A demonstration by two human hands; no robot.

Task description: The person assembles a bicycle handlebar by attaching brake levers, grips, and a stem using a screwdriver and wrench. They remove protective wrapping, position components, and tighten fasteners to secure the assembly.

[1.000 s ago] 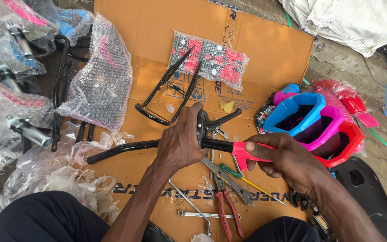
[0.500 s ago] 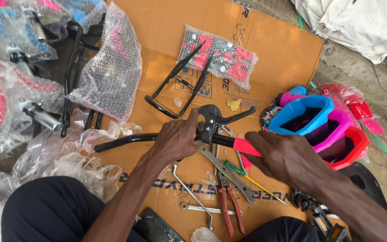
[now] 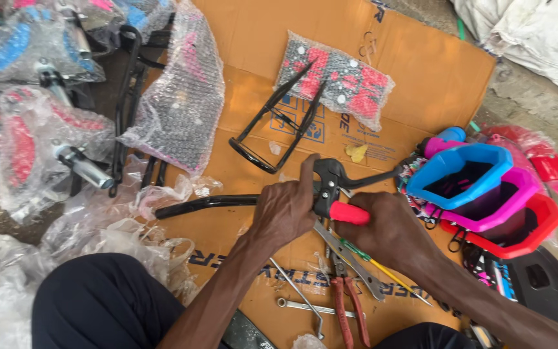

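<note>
My left hand (image 3: pixel 284 208) grips a black bicycle handlebar (image 3: pixel 205 203) right beside its black brake lever (image 3: pixel 330 179), with the thumb up against the lever's clamp. My right hand (image 3: pixel 389 234) is closed around the red rubber grip (image 3: pixel 349 213) at the bar's end. The bar lies across an orange cardboard sheet (image 3: pixel 253 103) spread on the ground. The lever's arm points right toward a stack of coloured plastic baskets.
Pliers (image 3: pixel 350 304), spanners (image 3: pixel 305 305) and a screwdriver (image 3: pixel 382 268) lie under my hands. A black wire carrier frame (image 3: pixel 272 132) and bubble-wrapped parts (image 3: pixel 337 77) rest further away. Blue, pink and red baskets (image 3: pixel 485 194) sit right; wrapped bicycle parts (image 3: pixel 40 129) crowd the left.
The view has shifted a little, and my left hand has slid closer to the brake lever. My right hand now covers more of the red grip.
</note>
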